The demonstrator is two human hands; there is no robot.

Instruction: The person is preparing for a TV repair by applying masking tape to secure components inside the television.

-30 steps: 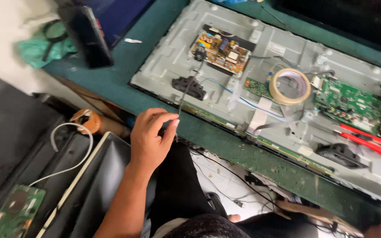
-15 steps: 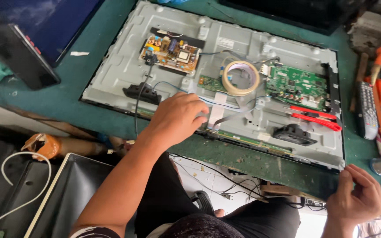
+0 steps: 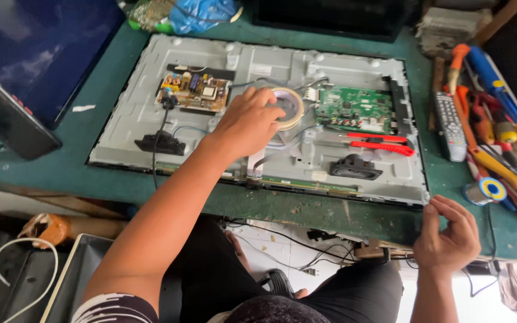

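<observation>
The tape roll (image 3: 287, 106) on the metal back panel (image 3: 151, 107) is gripped by the left hand (image 3: 248, 122), fingers curled over it. The right hand (image 3: 447, 234) is held loosely curled, empty, at the near right table edge (image 3: 330, 210).

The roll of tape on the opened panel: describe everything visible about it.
The roll of tape is a flat ring of pale beige, papery-looking tape with a lighter inner core and an open centre. It lies flat on the grey metal back panel, between the brown circuit board and the green circuit board. The left hand rests on its left side, fingers reaching over the rim and hiding that part. Thin wires run beside it. How much tape remains cannot be judged.
</observation>
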